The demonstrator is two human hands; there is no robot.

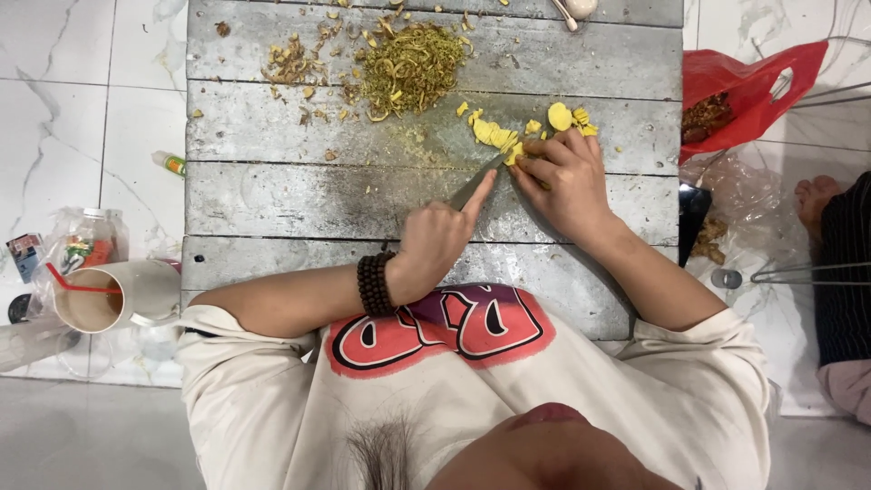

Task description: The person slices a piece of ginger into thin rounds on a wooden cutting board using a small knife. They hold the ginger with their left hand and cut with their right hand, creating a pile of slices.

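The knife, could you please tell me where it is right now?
In the head view, the knife lies mid-table in the left hand, its tip at the yellow slices beside the right hand.

Knife [479, 184] lies low and slanted across the grey plank table, blade tip pointing up toward the yellow root piece [529, 156]. That piece sits mostly hidden under fingers, its cut end meeting the blade. Just beyond it, thin yellow slices [494, 132] lie scattered flat, one rounder slice at the far edge.
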